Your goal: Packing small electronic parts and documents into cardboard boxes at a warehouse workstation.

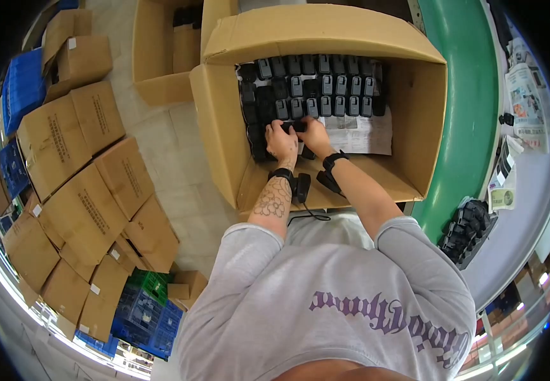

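Observation:
Inside a large open cardboard box (417,117), rows of small black devices (327,84) stand upright, many with grey front faces. My left hand (282,142) and my right hand (313,137) reach in side by side at the near edge of these rows. Between them is a black device (298,127), with the fingers of both hands closed on its ends. Part of it is hidden by the fingers. A printed paper sheet (371,134) lies under the rows, to the right of my right hand. Each wrist wears a black band, and a black unit with a cable (303,188) hangs near my left wrist.
Closed cardboard boxes (83,200) are stacked at the left, with blue crates (145,317) below them. Another open box (160,86) stands at the upper left. A green surface (457,114) and a pale worktop with newspapers (529,95) and black parts (468,228) run along the right.

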The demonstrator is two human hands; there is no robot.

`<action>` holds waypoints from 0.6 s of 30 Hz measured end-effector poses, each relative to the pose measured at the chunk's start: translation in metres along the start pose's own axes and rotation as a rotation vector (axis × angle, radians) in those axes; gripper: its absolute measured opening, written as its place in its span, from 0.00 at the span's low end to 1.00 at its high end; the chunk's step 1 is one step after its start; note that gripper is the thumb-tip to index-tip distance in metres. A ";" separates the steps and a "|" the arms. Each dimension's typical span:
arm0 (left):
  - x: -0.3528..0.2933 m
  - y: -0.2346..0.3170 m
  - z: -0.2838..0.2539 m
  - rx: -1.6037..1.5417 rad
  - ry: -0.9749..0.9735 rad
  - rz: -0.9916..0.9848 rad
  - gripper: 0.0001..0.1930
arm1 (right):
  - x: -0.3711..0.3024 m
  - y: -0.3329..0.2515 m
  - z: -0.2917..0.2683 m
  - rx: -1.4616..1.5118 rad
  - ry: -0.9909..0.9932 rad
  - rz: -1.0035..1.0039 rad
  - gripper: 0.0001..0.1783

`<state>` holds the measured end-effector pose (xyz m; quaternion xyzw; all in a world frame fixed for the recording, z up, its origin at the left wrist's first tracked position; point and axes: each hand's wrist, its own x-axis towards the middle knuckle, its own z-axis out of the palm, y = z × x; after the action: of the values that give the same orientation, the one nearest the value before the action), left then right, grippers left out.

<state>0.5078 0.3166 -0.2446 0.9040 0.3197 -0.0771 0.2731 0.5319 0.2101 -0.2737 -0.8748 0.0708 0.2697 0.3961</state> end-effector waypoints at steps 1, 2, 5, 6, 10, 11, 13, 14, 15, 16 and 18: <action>0.003 -0.003 0.000 0.005 -0.002 -0.004 0.16 | -0.001 -0.003 0.004 0.000 0.042 -0.022 0.28; 0.006 -0.006 -0.001 -0.054 0.012 -0.032 0.16 | -0.006 -0.005 0.007 0.002 0.038 -0.020 0.28; 0.010 -0.017 -0.008 -0.172 0.026 -0.029 0.17 | -0.016 -0.001 0.003 0.078 0.136 -0.065 0.25; 0.009 -0.018 -0.011 -0.211 0.040 -0.001 0.18 | -0.017 0.007 0.000 0.094 0.143 -0.085 0.23; 0.018 -0.050 -0.019 -0.280 0.119 -0.102 0.21 | -0.012 0.018 -0.015 0.071 0.240 -0.084 0.20; 0.020 -0.055 -0.020 -0.332 0.106 -0.213 0.22 | -0.010 0.022 -0.019 0.070 0.246 -0.081 0.20; 0.027 -0.061 -0.025 -0.417 0.039 -0.353 0.21 | -0.010 0.027 -0.024 -0.086 0.362 -0.009 0.21; 0.029 -0.065 -0.030 -0.701 -0.163 -0.624 0.19 | -0.014 0.030 -0.025 -0.023 0.288 0.162 0.25; 0.030 -0.068 -0.034 -0.980 -0.370 -0.897 0.17 | -0.016 0.033 -0.029 -0.021 0.286 0.168 0.25; 0.028 -0.075 -0.041 -0.970 -0.364 -0.903 0.17 | -0.021 0.033 -0.032 -0.053 0.029 0.243 0.28; 0.030 -0.064 -0.042 -1.151 -0.683 -1.001 0.15 | -0.026 0.064 -0.033 -0.144 -0.186 0.299 0.35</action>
<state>0.4902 0.3969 -0.2474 0.3012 0.5728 -0.2835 0.7076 0.5022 0.1408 -0.2841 -0.8519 0.1434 0.4097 0.2930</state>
